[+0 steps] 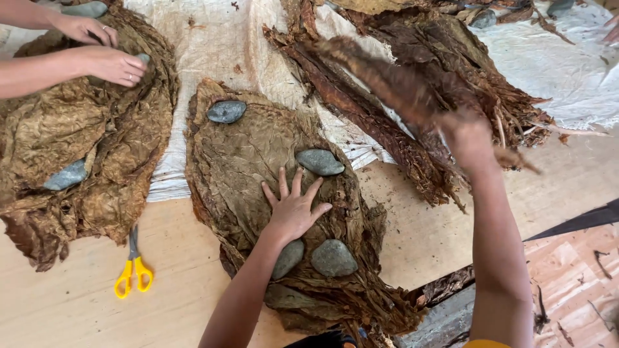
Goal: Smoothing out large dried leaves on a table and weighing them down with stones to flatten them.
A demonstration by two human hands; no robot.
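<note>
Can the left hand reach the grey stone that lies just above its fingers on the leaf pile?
Probably yes. The left hand lies flat and open on the leaf pile, and the grey stone sits just past its fingertips with nothing between them.

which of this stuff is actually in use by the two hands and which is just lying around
In use:
- left hand, flat on the middle leaf stack
- right hand, gripping a blurred dried leaf
- grey stones weighing the stack down

Lying about:
- yellow scissors
- left-side leaf stack, under another person's hands
- white cloth
</note>
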